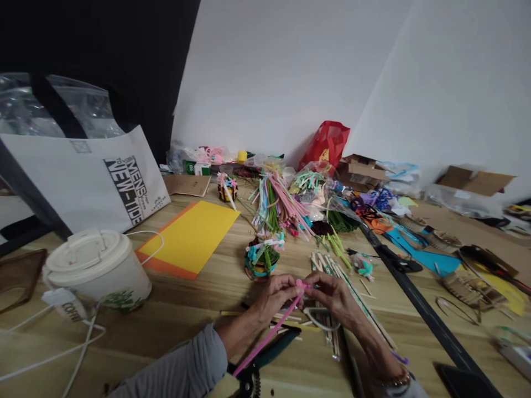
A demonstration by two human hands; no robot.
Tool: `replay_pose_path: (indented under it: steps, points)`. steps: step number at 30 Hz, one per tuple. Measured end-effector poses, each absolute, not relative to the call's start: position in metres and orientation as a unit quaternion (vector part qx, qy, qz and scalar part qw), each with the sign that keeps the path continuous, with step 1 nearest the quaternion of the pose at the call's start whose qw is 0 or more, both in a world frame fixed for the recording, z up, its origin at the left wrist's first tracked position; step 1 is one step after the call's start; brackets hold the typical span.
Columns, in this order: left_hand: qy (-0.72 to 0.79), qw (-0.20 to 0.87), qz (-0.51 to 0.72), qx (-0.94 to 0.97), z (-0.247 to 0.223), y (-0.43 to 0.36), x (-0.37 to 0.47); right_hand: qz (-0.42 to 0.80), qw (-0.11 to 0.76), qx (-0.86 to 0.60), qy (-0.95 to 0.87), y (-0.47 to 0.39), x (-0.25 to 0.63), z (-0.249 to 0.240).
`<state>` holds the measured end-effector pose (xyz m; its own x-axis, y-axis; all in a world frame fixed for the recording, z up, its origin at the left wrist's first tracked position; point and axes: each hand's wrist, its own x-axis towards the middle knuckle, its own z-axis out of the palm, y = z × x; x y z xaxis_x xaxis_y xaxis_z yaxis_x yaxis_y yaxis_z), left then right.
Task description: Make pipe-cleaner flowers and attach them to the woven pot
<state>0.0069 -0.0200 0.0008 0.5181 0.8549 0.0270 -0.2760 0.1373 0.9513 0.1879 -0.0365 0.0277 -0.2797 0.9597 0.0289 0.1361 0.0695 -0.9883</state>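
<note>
A bright pink pipe cleaner (271, 333) is pinched between both hands, its upper end curled into small loops and its long tail slanting down to the lower left. My left hand (276, 296) grips it with thumb and fingertips closed. From the other side, my right hand (334, 296) pinches the curled end. Just beyond the hands stands a small round pot (262, 257) decorated with green, blue and pink pipe cleaners. Below the tail lie dark-handled pliers (265, 362), partly covered by my left arm. Wooden sticks (290, 318) lie under the hands.
A white lidded cup (99, 271) with cables and a white bag (87, 177) stand at left. Yellow sheets (199, 232) lie beside them. Pipe cleaner bundles (277, 207) are heaped farther back, near a red bag (326, 145). A long black strip (427, 315) crosses the right side.
</note>
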Motion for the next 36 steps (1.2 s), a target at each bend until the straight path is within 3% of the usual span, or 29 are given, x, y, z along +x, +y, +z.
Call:
replay_pose_path:
  steps: [11,16,22,36]
  points:
    - [0.317,0.732,0.383,0.467,0.005,-0.017,0.007,0.543,0.374,-0.434,-0.613,-0.037,0.187,0.029]
    - [0.292,0.788,0.391,0.375,0.005,-0.013,0.012,0.377,0.413,-0.442,-0.701,-0.043,0.178,0.031]
    - [0.235,0.82,0.441,0.279,-0.008,-0.007,0.018,0.176,0.37,-0.399,-0.82,-0.048,0.171,0.035]
    - [0.214,0.853,0.411,0.24,-0.008,-0.013,0.014,0.208,0.338,-0.354,-0.847,-0.042,0.182,0.035]
